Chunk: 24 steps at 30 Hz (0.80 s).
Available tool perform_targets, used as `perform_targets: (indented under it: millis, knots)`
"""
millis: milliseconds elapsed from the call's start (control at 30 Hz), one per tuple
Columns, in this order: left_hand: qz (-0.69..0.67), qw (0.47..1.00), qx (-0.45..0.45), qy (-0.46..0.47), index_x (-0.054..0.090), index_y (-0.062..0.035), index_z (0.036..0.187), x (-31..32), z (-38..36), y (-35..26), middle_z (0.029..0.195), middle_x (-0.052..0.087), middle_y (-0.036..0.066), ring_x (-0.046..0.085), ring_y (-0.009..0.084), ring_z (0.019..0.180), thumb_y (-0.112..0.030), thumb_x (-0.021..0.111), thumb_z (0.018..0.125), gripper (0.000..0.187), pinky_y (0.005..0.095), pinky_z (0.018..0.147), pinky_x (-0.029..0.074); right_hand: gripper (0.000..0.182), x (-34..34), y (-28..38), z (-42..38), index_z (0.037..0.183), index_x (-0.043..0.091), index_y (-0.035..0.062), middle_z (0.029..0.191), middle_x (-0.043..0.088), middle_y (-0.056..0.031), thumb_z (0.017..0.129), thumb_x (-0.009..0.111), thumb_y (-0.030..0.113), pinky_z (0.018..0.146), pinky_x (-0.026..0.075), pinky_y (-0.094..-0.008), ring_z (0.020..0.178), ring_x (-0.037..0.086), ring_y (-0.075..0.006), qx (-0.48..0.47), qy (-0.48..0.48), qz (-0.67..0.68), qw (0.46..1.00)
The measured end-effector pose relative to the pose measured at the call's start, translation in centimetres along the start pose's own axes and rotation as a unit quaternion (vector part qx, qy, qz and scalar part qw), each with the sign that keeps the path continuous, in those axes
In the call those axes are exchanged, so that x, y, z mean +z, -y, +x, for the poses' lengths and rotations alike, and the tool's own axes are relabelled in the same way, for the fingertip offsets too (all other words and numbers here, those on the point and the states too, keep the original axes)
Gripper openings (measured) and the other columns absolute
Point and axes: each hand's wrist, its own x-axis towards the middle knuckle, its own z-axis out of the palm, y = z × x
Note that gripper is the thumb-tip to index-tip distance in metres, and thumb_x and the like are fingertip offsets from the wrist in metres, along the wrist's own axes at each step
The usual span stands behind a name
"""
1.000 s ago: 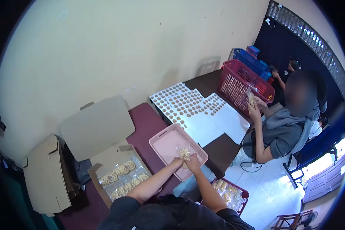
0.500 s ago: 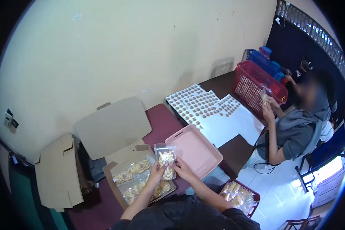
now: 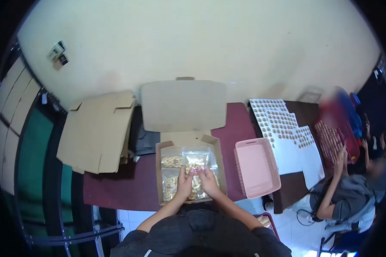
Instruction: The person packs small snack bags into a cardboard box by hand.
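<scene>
We hold one clear plastic bag (image 3: 196,157) of pale, curled snack pieces between our left hand (image 3: 184,184) and our right hand (image 3: 209,184). The fingers (image 3: 183,172) of both hands grasp its sides, with the two thumbs close together on the upward face, and the top end of the bag sticks out beyond them, away from us. Right beneath the fingers sits an open cardboard box (image 3: 219,165), so the bag is over the box; we cannot tell whether it touches what lies below. In the box, to the left of the fingers, we see a packed snack bag (image 3: 171,162) with another bag (image 3: 170,184) nearer to us. Beyond the fingers, the box's lid (image 3: 184,107) stands raised by the wall. The box rests on a maroon surface (image 3: 124,188). Well to the left of our fingers are folded cardboard pieces (image 3: 94,132), with a dark cloth (image 3: 147,141) between them and the box. To the right of the fingers, apart from the box, is a pink basket (image 3: 259,171), its floor bare. Farther right, white sheets (image 3: 283,124) carry rows of small round brown shapes, and beyond those a co-worker (image 3: 349,199) sits with hands raised beside a red basket (image 3: 351,145).
</scene>
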Motion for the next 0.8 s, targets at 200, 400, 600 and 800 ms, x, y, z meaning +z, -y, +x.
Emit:
perform_targets:
  millis: [200, 400, 600, 800]
  knots:
    - [0.024, 0.999, 0.032, -0.013, 0.043, -0.0016, 0.101, -2.5, -0.2, -3.3, 0.088, 0.047, 0.004, 0.041, 0.0089, 0.083, -0.025, 0.031, 0.097, 0.027, 0.0224, 0.076, 0.036, 0.033, 2.5, -0.1, 0.6, 0.118, 0.043, -0.0016, 0.105, 0.054, -0.0059, 0.096, 0.038, 0.023, 0.087, 0.037, -0.0256, 0.098, 0.047, -0.0119, 0.008, 0.006, 0.007, 1.0]
    - [0.004, 0.998, 0.065, -0.007, 0.042, -0.0001, 0.114, -3.3, 0.4, -2.3, 0.1, 0.052, 0.008, 0.047, 0.0119, 0.092, -0.026, 0.042, 0.094, 0.032, 0.0246, 0.081, 0.038, 0.036, 3.8, 1.0, 0.6, 0.121, 0.039, -0.0012, 0.106, 0.055, -0.0054, 0.093, 0.046, 0.021, 0.083, 0.04, -0.0251, 0.095, 0.05, -0.0103, 0.039, 0.058, 0.03, 0.997]
    - [0.042, 0.997, 0.067, 0.001, 0.039, 0.001, 0.121, -3.4, -0.1, -2.1, 0.108, 0.051, 0.012, 0.046, 0.016, 0.101, -0.024, 0.04, 0.095, 0.035, 0.0271, 0.089, 0.036, 0.035, 2.7, -1.6, 0.6, 0.119, 0.042, -0.0004, 0.109, 0.053, -0.0051, 0.094, 0.044, 0.023, 0.09, 0.036, -0.0259, 0.099, 0.047, -0.0102, 0.053, 0.049, 0.025, 0.997]
    - [-0.063, 0.996, -0.009, 0.061, 0.033, 0.0014, 0.124, -2.7, -0.1, -1.0, 0.113, 0.048, 0.011, 0.043, 0.0159, 0.106, -0.024, 0.04, 0.095, 0.039, 0.0274, 0.092, 0.033, 0.04, 1.8, 0.4, 0.3, 0.125, 0.038, -0.0021, 0.114, 0.052, -0.0063, 0.094, 0.044, 0.022, 0.091, 0.035, -0.0264, 0.103, 0.047, -0.0111, 0.026, 0.074, 0.056, 0.995]
